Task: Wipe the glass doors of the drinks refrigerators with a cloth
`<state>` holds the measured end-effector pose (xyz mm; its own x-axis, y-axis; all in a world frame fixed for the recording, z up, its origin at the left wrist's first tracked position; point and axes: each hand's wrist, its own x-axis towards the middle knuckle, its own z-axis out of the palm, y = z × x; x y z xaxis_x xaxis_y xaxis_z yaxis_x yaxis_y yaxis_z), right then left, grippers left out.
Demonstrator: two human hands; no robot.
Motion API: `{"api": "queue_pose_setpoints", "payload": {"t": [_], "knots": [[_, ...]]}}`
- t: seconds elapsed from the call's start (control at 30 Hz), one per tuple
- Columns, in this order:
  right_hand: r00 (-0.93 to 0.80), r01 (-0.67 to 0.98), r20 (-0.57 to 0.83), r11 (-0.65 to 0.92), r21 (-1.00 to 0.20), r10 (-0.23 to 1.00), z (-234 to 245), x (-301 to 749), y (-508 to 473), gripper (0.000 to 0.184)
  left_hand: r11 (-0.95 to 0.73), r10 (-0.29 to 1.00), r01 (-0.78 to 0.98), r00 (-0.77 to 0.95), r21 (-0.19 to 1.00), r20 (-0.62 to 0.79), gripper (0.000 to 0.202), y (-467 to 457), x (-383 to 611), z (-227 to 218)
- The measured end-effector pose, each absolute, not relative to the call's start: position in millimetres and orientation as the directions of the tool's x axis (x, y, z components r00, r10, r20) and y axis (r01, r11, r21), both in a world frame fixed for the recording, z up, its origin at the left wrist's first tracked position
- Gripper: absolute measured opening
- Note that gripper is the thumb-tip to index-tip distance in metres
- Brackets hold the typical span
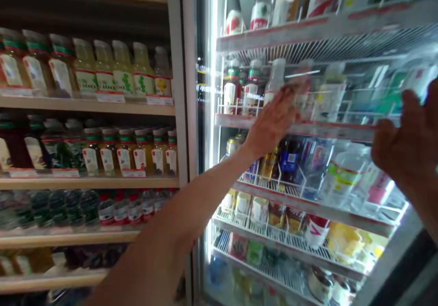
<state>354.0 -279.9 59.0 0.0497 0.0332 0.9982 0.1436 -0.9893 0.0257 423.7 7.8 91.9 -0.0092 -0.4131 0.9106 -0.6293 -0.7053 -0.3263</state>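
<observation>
My left hand (273,118) reaches into the lit drinks fridge at the second wire shelf (308,128). Its fingers are at a pale bottle (303,91) in the row there. Motion smears them, so I cannot tell whether they grip it. My right hand (407,146) is raised at the right edge, in front of the same shelf. Its fingers are apart and bent, with nothing visibly held. It seems to rest against the open fridge door (397,255), though contact is unclear.
Wire shelves above and below hold cans and bottles (290,160). To the left, wooden shelves (85,107) carry rows of juice bottles (102,73) and darker bottles below. The fridge's white frame (186,91) separates the two.
</observation>
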Motion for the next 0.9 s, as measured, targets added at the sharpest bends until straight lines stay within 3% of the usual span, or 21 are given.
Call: {"api": "queue_pose_setpoints", "payload": {"t": [0.03,0.07,0.17,0.23,0.27,0.4,0.43,0.5,0.57,0.6,0.67,0.73,0.8,0.83,0.9], "knots": [[0.036,0.145,0.998,-0.989,0.036,0.041,62,352,-274,0.056,-0.673,-0.482,-0.630,-0.022,-0.387,0.876,0.039,11,423,89],[0.025,0.145,0.999,-0.989,0.033,0.037,63,350,-270,0.055,-0.698,-0.438,-0.617,-0.032,-0.363,0.898,0.037,20,425,88],[-0.004,0.125,1.000,-0.992,-0.030,-0.030,65,348,-259,0.052,-0.825,0.001,-0.562,-0.119,-0.066,0.993,0.041,52,438,99],[0.000,0.110,0.998,-0.992,-0.060,-0.061,65,347,-255,0.051,-0.833,0.134,-0.553,-0.199,0.002,0.971,0.042,50,441,104],[0.002,0.106,0.998,-0.992,-0.070,-0.070,65,346,-254,0.051,-0.833,0.107,-0.551,-0.229,-0.038,0.968,0.042,39,439,102],[0.002,0.107,0.998,-0.993,-0.059,-0.059,63,346,-257,0.050,-0.714,-0.385,-0.552,-0.204,-0.430,0.900,0.043,-5,426,90],[-0.012,0.108,0.999,-0.993,-0.035,-0.037,62,349,-260,0.050,-0.694,-0.431,-0.563,-0.174,-0.449,0.885,0.044,-4,425,91],[-0.069,0.097,0.997,-0.995,0.030,0.023,60,356,-267,0.052,-0.746,-0.319,-0.580,-0.122,-0.328,0.940,0.044,13,429,99],[-0.124,0.064,0.989,-0.994,0.085,0.076,59,364,-274,0.054,-0.816,-0.025,-0.571,-0.124,-0.092,0.992,0.045,29,434,111],[-0.139,0.048,0.986,-0.994,0.101,0.093,59,367,-276,0.055,-0.823,0.054,-0.567,-0.143,-0.037,0.988,0.045,30,436,115],[-0.153,0.037,0.982,-0.993,0.116,0.109,59,370,-278,0.055,-0.822,0.009,-0.561,-0.188,-0.100,0.982,0.043,19,436,116],[-0.151,0.053,0.982,-0.991,0.124,0.114,59,368,-278,0.054,-0.786,-0.193,-0.552,-0.211,-0.279,0.958,0.039,2,433,111],[-0.161,0.077,0.980,-0.988,0.130,0.116,59,365,-276,0.053,-0.752,-0.306,-0.546,-0.207,-0.369,0.929,0.037,-1,432,107],[-0.152,0.085,0.982,-0.988,0.126,0.112,59,363,-276,0.053,-0.761,-0.288,-0.547,-0.197,-0.349,0.937,0.037,5,433,108],[-0.136,0.084,0.986,-0.991,0.107,0.095,59,362,-275,0.052,-0.809,-0.123,-0.553,-0.169,-0.198,0.978,0.041,24,436,113]]}}
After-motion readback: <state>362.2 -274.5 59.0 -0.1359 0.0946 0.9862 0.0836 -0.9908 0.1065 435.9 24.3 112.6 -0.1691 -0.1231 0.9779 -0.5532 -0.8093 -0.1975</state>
